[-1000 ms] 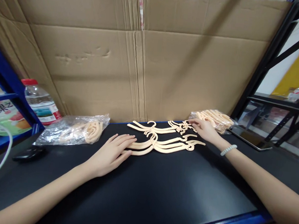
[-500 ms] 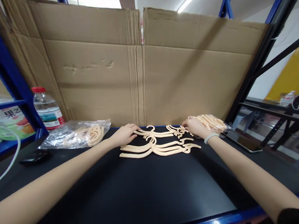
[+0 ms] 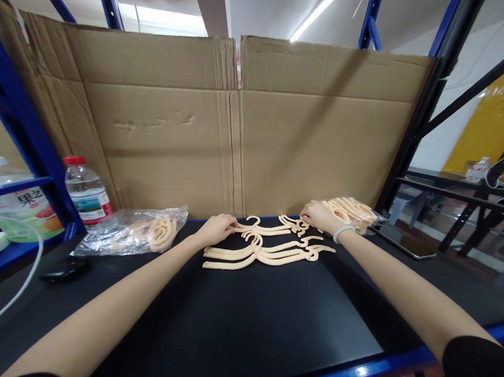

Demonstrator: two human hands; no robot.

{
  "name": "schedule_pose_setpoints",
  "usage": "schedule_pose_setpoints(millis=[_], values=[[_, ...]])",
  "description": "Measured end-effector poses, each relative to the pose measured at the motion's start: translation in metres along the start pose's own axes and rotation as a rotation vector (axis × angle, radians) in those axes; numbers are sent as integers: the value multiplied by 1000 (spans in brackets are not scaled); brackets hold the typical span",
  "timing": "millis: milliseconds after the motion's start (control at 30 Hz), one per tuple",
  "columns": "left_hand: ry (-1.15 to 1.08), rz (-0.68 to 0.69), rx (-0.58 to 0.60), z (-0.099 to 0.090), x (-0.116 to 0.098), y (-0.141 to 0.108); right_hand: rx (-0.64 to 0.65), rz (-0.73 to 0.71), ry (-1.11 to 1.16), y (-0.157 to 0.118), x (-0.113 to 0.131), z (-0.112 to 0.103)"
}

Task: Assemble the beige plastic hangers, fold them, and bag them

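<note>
Several cream plastic clothes hangers (image 3: 275,260) lie on the black tabletop with their hooks bunched near the middle. At the rearmost hanger (image 3: 270,232), my left hand (image 3: 217,230) is closed around the left end of its bar. Small curved hanger pieces (image 3: 295,223) are clustered beyond the right ends of the hangers. My right hand (image 3: 320,216), with a beaded bracelet at the wrist, has its fingers pinched together at this cluster; what sits between the fingertips is hidden. Just behind that hand is a clear bag of cream hanger parts (image 3: 353,212).
Another clear bag (image 3: 134,232) with cream parts lies on the left, behind a black computer mouse (image 3: 64,269). A red-capped bottle (image 3: 87,190) stands by the blue frame. A phone (image 3: 405,239) lies at the right. Cardboard panels (image 3: 162,126) wall off the back.
My left hand has shifted slightly right, its fingers curling in on the rear hanger's end. My right hand stays by the small pieces. The camera view has tilted up a little.
</note>
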State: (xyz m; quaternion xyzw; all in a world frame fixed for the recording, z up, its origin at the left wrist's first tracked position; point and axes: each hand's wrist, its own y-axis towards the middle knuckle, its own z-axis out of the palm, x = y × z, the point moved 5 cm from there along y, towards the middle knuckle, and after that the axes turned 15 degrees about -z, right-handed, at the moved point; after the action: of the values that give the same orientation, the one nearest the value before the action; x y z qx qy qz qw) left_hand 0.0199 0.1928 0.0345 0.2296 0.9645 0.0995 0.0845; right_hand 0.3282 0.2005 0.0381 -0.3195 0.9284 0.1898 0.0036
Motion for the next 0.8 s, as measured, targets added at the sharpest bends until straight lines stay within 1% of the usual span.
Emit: schedule_pose_setpoints(millis=[67, 133, 233, 333, 400, 500, 633, 733, 800], values=[[-22, -21, -4, -2, 0, 2, -107, 39, 51, -1, -3, -8], [-41, -50, -16, -7, 1, 3, -242, 96, 112, -3, -6, -19], [-71, -88, -59, -22, -1, -1, -465, 197, 234, -7, -9, -38], [-115, -117, -138, -39, -5, -15, -647, 271, 412, -12, -5, -54], [-151, -138, -198, -49, -8, -31, -720, 295, 560, -16, 2, -60], [-198, -166, -267, -54, -13, -61, -758, 314, 790, -23, 20, -61], [-240, -176, -328, -48, -23, -100, -725, 326, 1037, -33, 54, -53], [-339, -171, -376, -40, -29, -119, -664, 351, 1287, -39, 80, -44], [-402, -169, -393, -34, -31, -125, -634, 380, 1447, -44, 93, -39]])
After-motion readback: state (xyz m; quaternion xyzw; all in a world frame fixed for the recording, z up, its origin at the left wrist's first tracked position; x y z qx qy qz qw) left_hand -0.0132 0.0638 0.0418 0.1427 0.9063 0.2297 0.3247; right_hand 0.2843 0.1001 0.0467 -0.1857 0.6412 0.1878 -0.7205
